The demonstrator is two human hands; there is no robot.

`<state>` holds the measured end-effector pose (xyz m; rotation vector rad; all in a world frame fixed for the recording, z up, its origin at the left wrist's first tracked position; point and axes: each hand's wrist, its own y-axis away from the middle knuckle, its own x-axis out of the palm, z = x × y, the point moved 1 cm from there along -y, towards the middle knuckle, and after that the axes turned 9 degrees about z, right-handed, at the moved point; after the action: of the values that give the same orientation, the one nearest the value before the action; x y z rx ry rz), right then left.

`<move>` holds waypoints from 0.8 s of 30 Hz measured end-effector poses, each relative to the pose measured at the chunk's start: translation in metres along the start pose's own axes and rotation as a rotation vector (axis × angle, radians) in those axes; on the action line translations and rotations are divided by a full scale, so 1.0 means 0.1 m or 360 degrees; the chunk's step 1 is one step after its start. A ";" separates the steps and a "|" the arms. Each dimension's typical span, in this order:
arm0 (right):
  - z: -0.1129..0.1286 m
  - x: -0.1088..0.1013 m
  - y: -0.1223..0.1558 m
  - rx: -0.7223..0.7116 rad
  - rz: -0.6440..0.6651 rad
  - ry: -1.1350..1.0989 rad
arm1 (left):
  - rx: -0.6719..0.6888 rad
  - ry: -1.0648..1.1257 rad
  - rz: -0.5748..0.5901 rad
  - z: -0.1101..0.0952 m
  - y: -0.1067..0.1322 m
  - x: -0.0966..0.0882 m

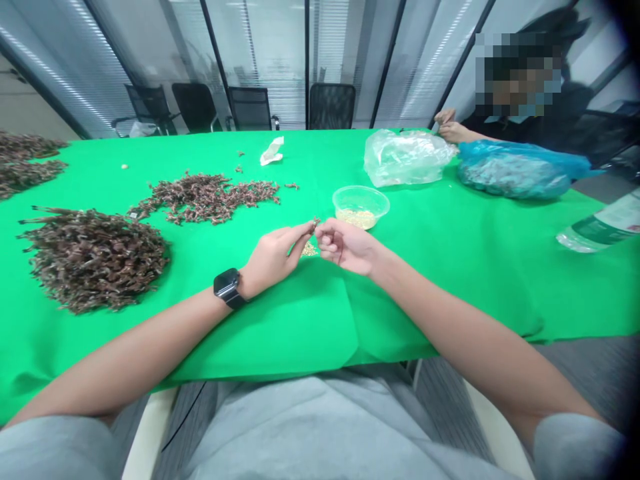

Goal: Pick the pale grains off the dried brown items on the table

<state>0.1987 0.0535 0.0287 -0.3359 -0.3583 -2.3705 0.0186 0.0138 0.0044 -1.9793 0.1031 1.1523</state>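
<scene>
Head view, inspection findings:
- Left hand [275, 257]: black smartwatch [229, 288] on the wrist; fingertips pinching a small brown sprig [315, 224].
- Right hand [346, 247]: fingers curled, thumb and forefinger pressed on the same sprig from the opposite side.
- Small heap of yellow seeds [309, 249]: on the green-covered counter [430, 293], directly below and between the hands.
- Clear plastic bowl [361, 207]: holds yellow seeds; just beyond the right hand.
- Large heap of dried brown sprigs [93, 260]: left of the left hand.
- Second heap of brown sprigs [205, 199]: beyond the left hand.
- Clear plastic bag [405, 157] and blue plastic bag [515, 170]: well beyond the right hand, with a co-worker's hands [447, 125] beside them.
- Plastic bottle [600, 223]: well right of the right hand.
</scene>
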 end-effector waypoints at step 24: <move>-0.05 -0.06 0.03 -0.0999 -0.0334 0.2964 | -0.0203 0.0128 0.0192 -0.04 0.02 0.01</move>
<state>0.2047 0.0531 0.0224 1.5995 1.2183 -1.8978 0.0205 0.0100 0.0033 -2.1575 0.1974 1.1807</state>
